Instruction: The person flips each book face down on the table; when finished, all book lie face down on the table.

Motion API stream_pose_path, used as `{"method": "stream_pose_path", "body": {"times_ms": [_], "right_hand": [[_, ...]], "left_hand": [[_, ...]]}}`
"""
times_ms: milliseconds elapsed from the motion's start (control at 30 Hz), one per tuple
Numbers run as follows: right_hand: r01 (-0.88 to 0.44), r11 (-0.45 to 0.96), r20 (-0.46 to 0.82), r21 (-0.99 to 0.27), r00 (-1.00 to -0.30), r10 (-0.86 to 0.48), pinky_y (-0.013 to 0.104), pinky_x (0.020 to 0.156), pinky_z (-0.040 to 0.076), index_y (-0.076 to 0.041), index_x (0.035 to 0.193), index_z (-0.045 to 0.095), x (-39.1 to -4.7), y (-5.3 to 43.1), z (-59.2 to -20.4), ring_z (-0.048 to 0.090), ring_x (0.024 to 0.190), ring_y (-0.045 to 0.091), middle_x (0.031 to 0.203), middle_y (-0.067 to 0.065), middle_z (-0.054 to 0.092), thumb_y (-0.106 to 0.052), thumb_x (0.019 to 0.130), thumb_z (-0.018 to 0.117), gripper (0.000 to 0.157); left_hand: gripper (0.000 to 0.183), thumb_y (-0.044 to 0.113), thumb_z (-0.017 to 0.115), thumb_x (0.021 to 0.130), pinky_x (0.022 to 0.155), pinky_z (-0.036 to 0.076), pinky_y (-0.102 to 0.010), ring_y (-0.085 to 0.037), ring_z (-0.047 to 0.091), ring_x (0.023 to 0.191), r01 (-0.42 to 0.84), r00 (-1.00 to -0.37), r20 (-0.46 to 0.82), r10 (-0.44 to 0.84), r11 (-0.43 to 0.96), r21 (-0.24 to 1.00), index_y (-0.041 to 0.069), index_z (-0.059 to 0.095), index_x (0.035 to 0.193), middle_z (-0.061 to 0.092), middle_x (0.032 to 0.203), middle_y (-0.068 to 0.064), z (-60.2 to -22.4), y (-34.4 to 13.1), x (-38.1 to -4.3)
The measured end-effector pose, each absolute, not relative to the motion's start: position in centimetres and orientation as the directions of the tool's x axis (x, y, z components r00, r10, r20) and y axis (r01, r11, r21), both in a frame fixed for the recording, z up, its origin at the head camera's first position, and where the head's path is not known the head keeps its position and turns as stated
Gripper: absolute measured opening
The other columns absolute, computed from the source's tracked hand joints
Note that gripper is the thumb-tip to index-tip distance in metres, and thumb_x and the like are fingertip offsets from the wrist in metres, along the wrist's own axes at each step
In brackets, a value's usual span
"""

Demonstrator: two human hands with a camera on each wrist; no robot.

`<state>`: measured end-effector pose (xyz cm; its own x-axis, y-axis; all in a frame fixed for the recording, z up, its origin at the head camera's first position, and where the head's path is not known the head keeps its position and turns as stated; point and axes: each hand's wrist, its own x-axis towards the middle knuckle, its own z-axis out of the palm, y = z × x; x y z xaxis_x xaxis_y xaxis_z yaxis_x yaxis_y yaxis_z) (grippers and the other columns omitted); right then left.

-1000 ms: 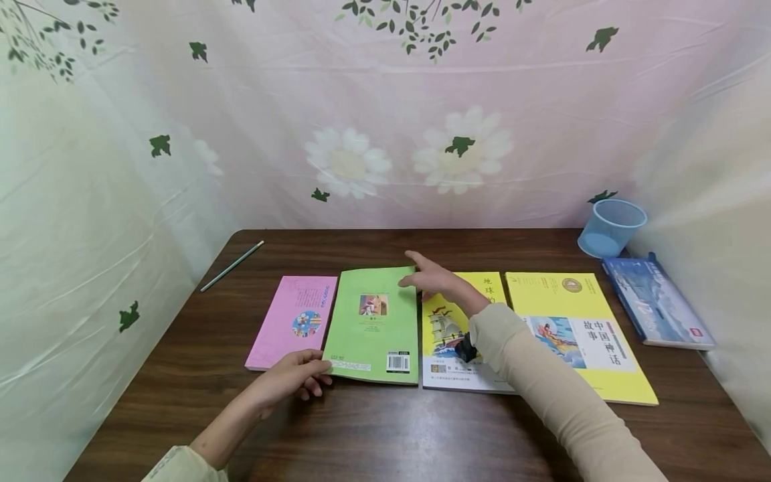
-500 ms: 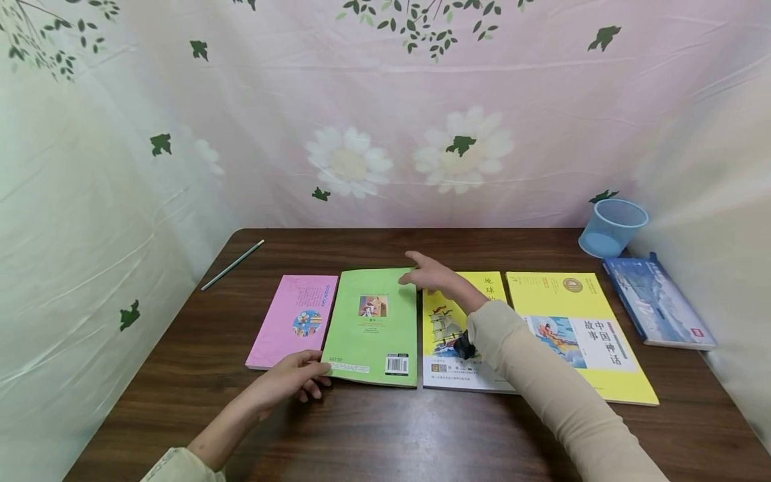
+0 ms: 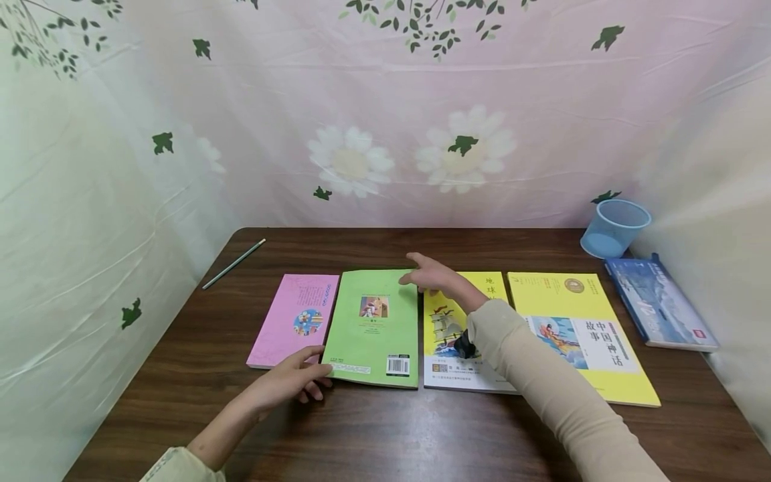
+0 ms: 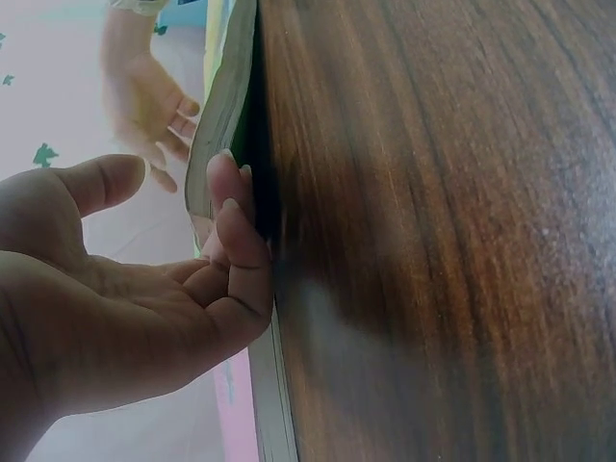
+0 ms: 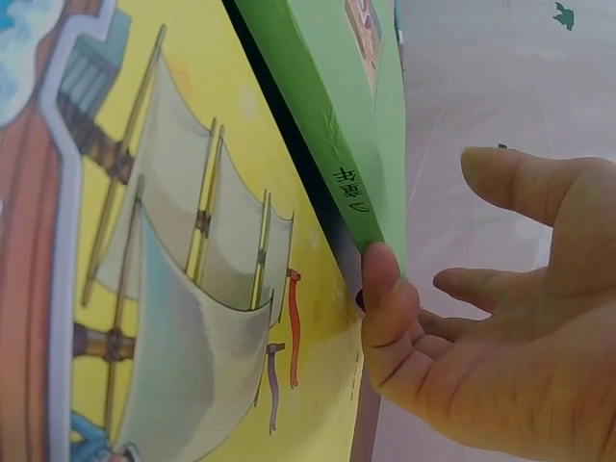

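A green book [image 3: 376, 341] lies with its barcode side up, between a pink book [image 3: 289, 308] and a yellow book with a sailing ship [image 3: 442, 321]. My left hand [image 3: 289, 380] touches its near left corner; in the left wrist view the fingers [image 4: 245, 260] meet the page edge while the thumb stands clear. At the far right corner, my right hand [image 3: 435, 276] reaches over the ship book. Its fingers [image 5: 385, 303] touch the end of the green spine in the right wrist view, thumb raised and apart.
Right of the ship book lies another yellow book [image 3: 560, 294], then a blue book [image 3: 659, 304]. Behind that stands a light blue bin [image 3: 614, 229] near the right curtain. A pencil [image 3: 233, 264] rests at the far left of the wooden table [image 3: 373, 435].
The green book has shifted very slightly toward the near edge at its right side. Both hands stay at its corners, almost still. The other books have not moved.
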<state>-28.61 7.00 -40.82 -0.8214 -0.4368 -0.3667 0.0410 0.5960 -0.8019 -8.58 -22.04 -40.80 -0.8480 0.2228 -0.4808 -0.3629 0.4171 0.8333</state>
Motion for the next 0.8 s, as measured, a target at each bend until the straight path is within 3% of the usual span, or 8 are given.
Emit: {"method": "stream_pose_path", "body": {"times_ms": [367,600,800], "right_hand": [[0.095,0.586,-0.403,-0.805,-0.812,-0.423,0.032,0.064,0.041,-0.022,0.162,0.014,-28.6,7.2,-40.8,0.053,0.082,0.024,0.152,0.012,0.041,-0.032,0.095,0.065,0.085],[0.086,0.572,-0.391,-0.816,-0.810,-0.437,0.032,0.062,0.043,-0.020,0.162,0.011,-28.6,7.6,-40.3,0.057,0.081,0.025,0.148,0.015,0.047,-0.031,0.097,0.063,0.084],[0.077,0.578,-0.388,-0.812,-0.811,-0.438,0.032,0.063,0.045,-0.021,0.162,0.013,-28.6,7.7,-40.1,0.060,0.084,0.027,0.157,0.016,0.035,-0.032,0.097,0.062,0.082]], "left_hand": [[0.073,0.036,0.055,0.102,0.067,0.050,-0.032,-0.019,0.068,0.079,-0.363,-0.823,-0.510,0.248,0.461,0.810,-0.003,0.024,0.155,0.071,0.109,-0.013,-40.5,-22.4,-8.6],[0.071,0.036,0.054,0.102,0.066,0.051,-0.033,-0.019,0.067,0.079,-0.357,-0.813,-0.519,0.263,0.480,0.801,-0.001,0.026,0.155,0.072,0.107,-0.012,-40.2,-22.9,-8.5],[0.071,0.035,0.053,0.102,0.068,0.051,-0.034,-0.019,0.067,0.080,-0.356,-0.801,-0.524,0.288,0.475,0.805,-0.003,0.025,0.155,0.071,0.106,-0.012,-40.1,-23.2,-8.3]]}}
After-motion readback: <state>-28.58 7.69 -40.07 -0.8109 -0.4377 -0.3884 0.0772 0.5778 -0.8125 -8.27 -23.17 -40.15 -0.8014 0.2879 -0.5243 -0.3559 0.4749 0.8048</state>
